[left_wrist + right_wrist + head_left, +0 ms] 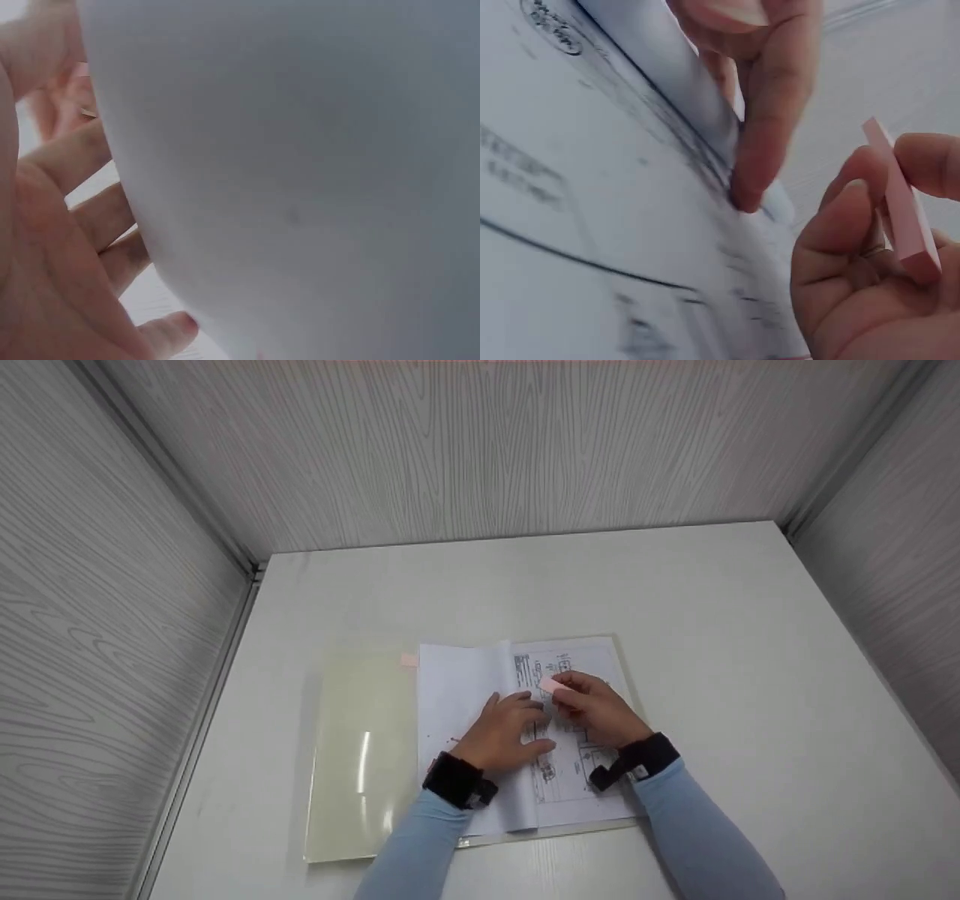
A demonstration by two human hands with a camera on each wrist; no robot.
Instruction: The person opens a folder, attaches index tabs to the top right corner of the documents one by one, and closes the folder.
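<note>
A folder with a pale yellow cover (360, 757) lies spread on the table with paper sheets inside. My left hand (506, 735) rests over the fold between a turned-back white page (457, 682) and a printed sheet (600, 660), its fingers spread. In the left wrist view the white page (300, 150) stands up against those fingers. My right hand (596, 709) pinches a small pink pad of sticky notes (911, 232) between thumb and fingers, above the printed sheet. A pink sticky tab (409, 660) juts from the left edge of the turned page.
The white table (712, 660) extends around the folder on all sides. Grey wood-grain panels close it off at the back (480, 457), left (97, 622) and right (892, 547).
</note>
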